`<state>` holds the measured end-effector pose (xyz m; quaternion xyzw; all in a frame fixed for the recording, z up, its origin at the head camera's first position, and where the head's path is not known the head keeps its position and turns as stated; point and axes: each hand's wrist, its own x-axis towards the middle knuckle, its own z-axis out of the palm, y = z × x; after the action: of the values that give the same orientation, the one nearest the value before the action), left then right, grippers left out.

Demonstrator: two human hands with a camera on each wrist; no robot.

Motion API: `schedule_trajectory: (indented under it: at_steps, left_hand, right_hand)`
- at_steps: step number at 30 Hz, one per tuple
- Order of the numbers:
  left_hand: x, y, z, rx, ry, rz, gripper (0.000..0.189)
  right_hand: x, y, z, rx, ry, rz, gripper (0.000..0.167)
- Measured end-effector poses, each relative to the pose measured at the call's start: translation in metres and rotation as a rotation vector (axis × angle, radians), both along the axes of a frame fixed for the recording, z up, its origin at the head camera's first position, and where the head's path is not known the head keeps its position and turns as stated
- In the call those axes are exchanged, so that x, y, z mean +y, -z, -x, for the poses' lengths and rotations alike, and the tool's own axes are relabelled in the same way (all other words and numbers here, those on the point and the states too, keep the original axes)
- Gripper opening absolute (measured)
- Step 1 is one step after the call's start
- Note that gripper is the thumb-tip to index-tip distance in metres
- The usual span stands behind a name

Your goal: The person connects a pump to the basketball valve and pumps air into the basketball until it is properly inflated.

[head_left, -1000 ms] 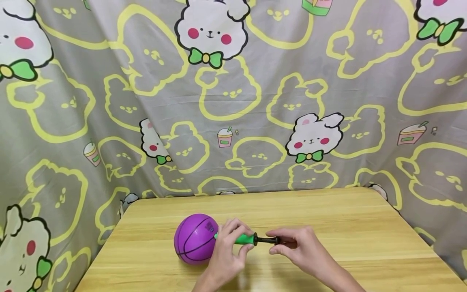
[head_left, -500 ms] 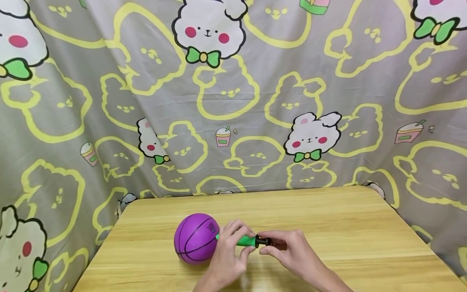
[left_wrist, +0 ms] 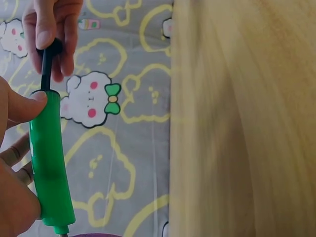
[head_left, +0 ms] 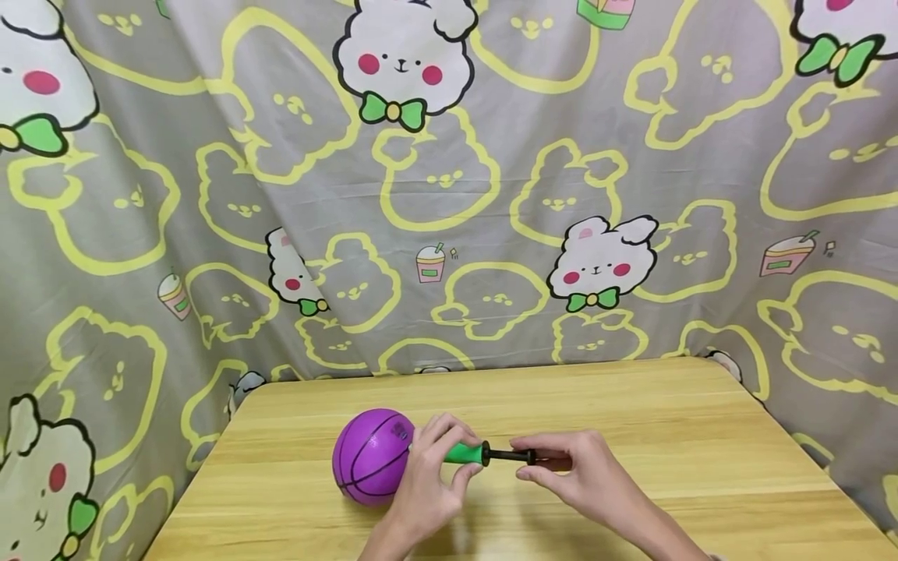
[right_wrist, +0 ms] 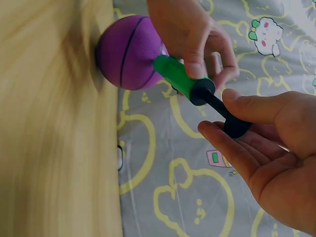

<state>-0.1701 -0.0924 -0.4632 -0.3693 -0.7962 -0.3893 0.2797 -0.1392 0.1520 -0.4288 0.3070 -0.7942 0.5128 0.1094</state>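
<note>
A purple basketball [head_left: 372, 460] with black lines sits on the wooden table, left of both hands. My left hand [head_left: 429, 483] grips the green barrel of a small hand pump [head_left: 465, 453], fingers and thumb wrapped about it. The pump's nozzle end points at the ball, and in the left wrist view a thin metal piece shows below the green tip [left_wrist: 61, 229]. My right hand [head_left: 585, 471] pinches the black handle [right_wrist: 237, 127] at the other end between thumb and fingers. The black rod [head_left: 508, 455] stands drawn out between barrel and handle.
The light wooden table [head_left: 666, 421] spreads beneath the hands. Behind it and at both sides hangs a grey curtain [head_left: 484, 195] printed with yellow outlines and white cartoon animals, close along the table's back edge.
My right hand first moved left, pushing the rod into the barrel, then back right, drawing it out again. The left hand kept its grip on the pump; the ball shifted only slightly.
</note>
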Motion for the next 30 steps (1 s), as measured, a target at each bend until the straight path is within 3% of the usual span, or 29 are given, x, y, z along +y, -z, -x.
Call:
schedule_trajectory:
  at_steps: [14, 30]
  left_hand:
    - [-0.007, -0.002, 0.005, 0.059, -0.021, -0.048, 0.032]
    - [-0.011, -0.006, 0.005, 0.029, -0.037, -0.077, 0.032]
  right_hand:
    - [0.018, -0.014, -0.006, -0.043, 0.049, -0.026, 0.025]
    - [0.036, -0.029, -0.009, -0.026, 0.038, -0.055, 0.027]
